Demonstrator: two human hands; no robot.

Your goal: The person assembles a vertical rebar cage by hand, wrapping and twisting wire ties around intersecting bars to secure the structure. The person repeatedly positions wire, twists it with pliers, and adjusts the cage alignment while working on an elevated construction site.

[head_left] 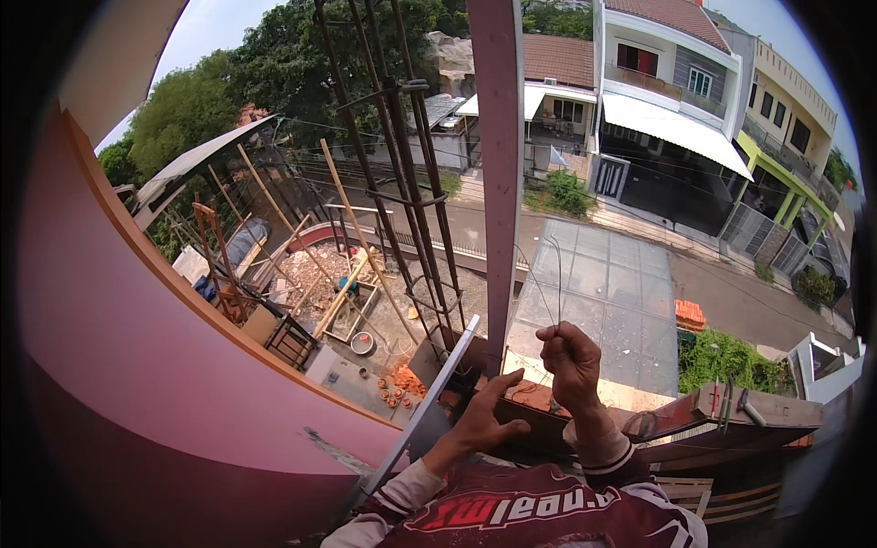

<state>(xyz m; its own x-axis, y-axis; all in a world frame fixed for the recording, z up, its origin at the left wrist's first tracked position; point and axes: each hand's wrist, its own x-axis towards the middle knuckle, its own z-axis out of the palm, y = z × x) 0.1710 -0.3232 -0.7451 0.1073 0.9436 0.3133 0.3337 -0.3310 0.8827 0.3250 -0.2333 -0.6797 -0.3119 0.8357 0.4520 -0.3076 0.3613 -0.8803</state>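
My right hand (574,365) is raised and closed, pinching a thin bent wire (559,288) whose two strands rise above the fist. Lower and to the left, my left hand (480,418) holds nothing, its thumb and fingers spread. It is close to the foot of a tall reddish board (498,164) that stands upright. Left of that board rises a cage of dark rebar (413,87) bound with stirrups. A board with a pale grey edge (425,400) leans up beside my left hand.
A pink wall (183,338) curves along the left. Far below lie a yard with bamboo poles (345,201), a bucket (363,343) and rubble (311,267). A grey translucent roof (603,301) spreads beyond my right hand. Wooden formwork (676,420) runs along the right.
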